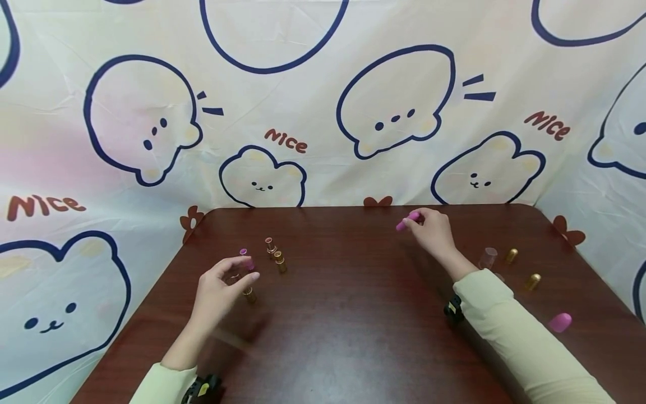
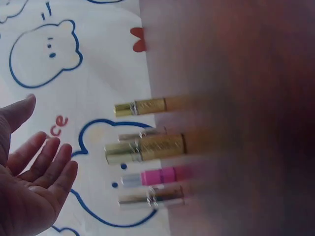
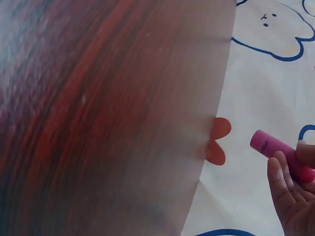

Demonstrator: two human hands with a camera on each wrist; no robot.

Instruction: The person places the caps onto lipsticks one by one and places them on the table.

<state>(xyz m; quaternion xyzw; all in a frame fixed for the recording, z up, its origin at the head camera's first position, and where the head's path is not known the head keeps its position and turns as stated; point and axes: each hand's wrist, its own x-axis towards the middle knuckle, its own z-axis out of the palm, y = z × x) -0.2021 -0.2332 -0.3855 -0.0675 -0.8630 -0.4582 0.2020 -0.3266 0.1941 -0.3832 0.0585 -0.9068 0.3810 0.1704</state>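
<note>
Up near the table's far edge, my right hand (image 1: 435, 231) pinches a pink lipstick tube (image 3: 273, 147) between thumb and fingers, its long body tilted. My left hand (image 1: 216, 290) is over the left part of the table, fingers loosely spread and holding nothing. Several lipstick tubes stand upright around it. A pink tube (image 2: 158, 176) and a gold tube (image 2: 165, 146) show beyond its fingers in the left wrist view. Two more, a coppery tube (image 1: 270, 246) and a gold tube (image 1: 280, 262), stand just right of its fingertips. In the head view the hand partly hides the nearest ones.
Beside my right forearm lie a clear cap (image 1: 488, 257), a gold cap (image 1: 512, 256), another gold cap (image 1: 533, 281) and a pink cap (image 1: 561, 322). The brown wooden table (image 1: 333, 314) ends against a printed cloth (image 1: 323, 112) at the back and sides.
</note>
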